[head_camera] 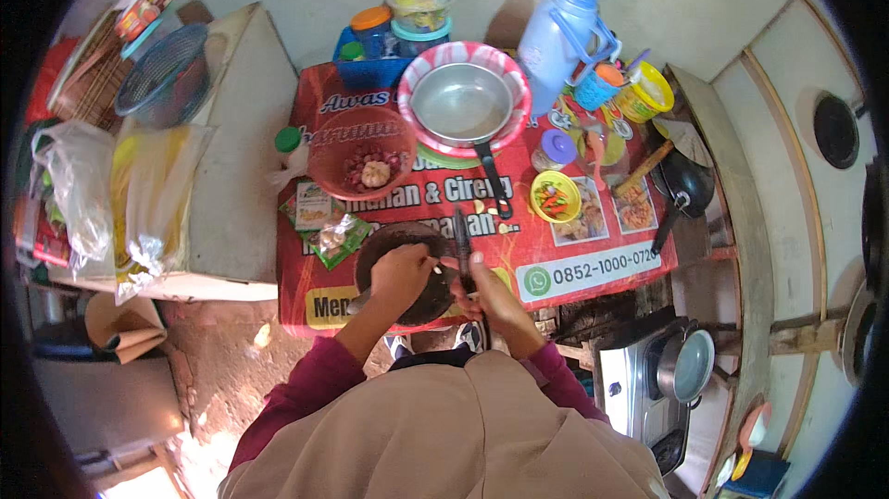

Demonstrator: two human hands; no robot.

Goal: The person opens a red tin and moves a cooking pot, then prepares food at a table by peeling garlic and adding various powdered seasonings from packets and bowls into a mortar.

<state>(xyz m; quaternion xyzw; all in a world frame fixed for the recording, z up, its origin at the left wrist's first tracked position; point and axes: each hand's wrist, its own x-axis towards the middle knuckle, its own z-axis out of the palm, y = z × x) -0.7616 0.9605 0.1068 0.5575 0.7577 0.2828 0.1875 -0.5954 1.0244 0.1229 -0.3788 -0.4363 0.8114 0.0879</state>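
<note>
My left hand (401,278) is over a dark stone mortar (432,301) near the table's front edge. Its fingertips pinch a small pale piece (437,268), which looks like a garlic clove. Just right of the mortar, my right hand (492,296) grips a knife (461,238), its dark blade pointing away from me. Beyond the mortar sits a red plastic basket (326,169) with a garlic bulb (376,173) and several shallots (355,160). A few pale garlic pieces (480,207) lie on the table near the pan handle.
A saucepan (462,102) rests in a red-and-white basin (414,65), its black handle towards me. Chillies fill a yellow bowl (554,199) at right, near a purple-lidded jar (556,148). A blue thermos (555,48) stands behind. Seasoning packets (339,238) lie left; a gas stove (635,388) sits lower right.
</note>
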